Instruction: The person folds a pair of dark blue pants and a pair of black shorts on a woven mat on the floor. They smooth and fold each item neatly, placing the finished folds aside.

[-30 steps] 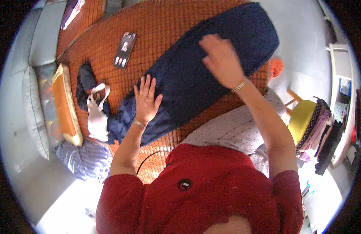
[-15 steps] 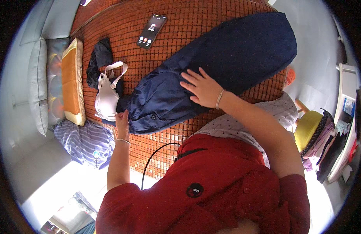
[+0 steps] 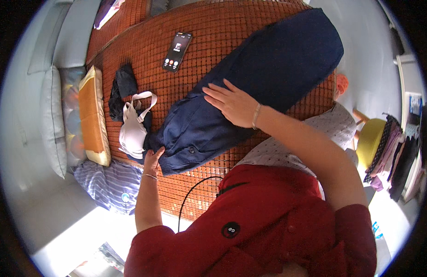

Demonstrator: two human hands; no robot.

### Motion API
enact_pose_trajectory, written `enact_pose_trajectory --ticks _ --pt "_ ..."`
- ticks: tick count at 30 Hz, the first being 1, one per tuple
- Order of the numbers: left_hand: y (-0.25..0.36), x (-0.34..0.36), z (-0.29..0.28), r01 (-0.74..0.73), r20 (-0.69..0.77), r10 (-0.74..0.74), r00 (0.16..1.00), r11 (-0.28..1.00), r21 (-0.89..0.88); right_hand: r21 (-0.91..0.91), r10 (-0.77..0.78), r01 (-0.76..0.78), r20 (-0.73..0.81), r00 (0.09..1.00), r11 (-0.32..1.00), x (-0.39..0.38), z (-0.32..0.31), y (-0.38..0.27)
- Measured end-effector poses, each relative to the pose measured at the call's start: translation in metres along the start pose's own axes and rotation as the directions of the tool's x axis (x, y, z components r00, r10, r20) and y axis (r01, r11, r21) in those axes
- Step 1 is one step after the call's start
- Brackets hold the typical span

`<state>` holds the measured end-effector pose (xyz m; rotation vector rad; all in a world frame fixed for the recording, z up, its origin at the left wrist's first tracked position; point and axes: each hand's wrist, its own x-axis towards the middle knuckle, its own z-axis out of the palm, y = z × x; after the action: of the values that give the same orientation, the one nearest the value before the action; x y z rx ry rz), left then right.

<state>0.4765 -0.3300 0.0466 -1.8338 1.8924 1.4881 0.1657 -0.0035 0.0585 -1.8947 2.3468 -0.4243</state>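
Navy garment [image 3: 278, 64], long & laid flat, runs diagonally over the brown mat [image 3: 213, 34], from near the left hand up to the far right edge. Cloth looks smooth, matte & densely woven at the broad, rounded far end; nearer the left it creases into soft folds, narrowing to a gathered, ribbed band w/ one round dark button [image 3: 191, 150]. Mat's a grid of small hard tiles, slightly glossy where light hits.

From my end, right hand [image 3: 234, 106] is palm down approx. midway along the cloth, fingers extended & a bit spread, nothing gripped. Left hand [image 3: 152, 161] is at the band's edge, thumb out over it, other fingers curled; can't tell if they're pinching fabric.

Just beside that hand I see a pale pink bra [image 3: 132, 134], moulded cups & looped strap, w/ limp black cloth [image 3: 125, 83] behind. Flat, shiny phone [image 3: 177, 51], screen lit, lies farther up the mat. Puffy tan cushion [image 3: 94, 117] w/ cream edging & a crumpled striped cloth [image 3: 107, 182] are off left.

Vs. 1 sec ago: left hand was flat & spread on the cloth, now it's down at the band; right hand was blurred over the broad part, now nearer the middle. Button's now visible to me. Vs. half a sec ago: hands nearly same spots, left thumb sticking out more; my view's shifted a little.
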Motion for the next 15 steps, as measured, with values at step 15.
enact_pose_trajectory --ticks 15 --pt "0.160 -0.101 0.128 -0.206 0.192 0.238 0.952 0.963 -0.175 0.074 0.069 -0.108 0.403 0.913 0.991 0.002 0.018 0.014"
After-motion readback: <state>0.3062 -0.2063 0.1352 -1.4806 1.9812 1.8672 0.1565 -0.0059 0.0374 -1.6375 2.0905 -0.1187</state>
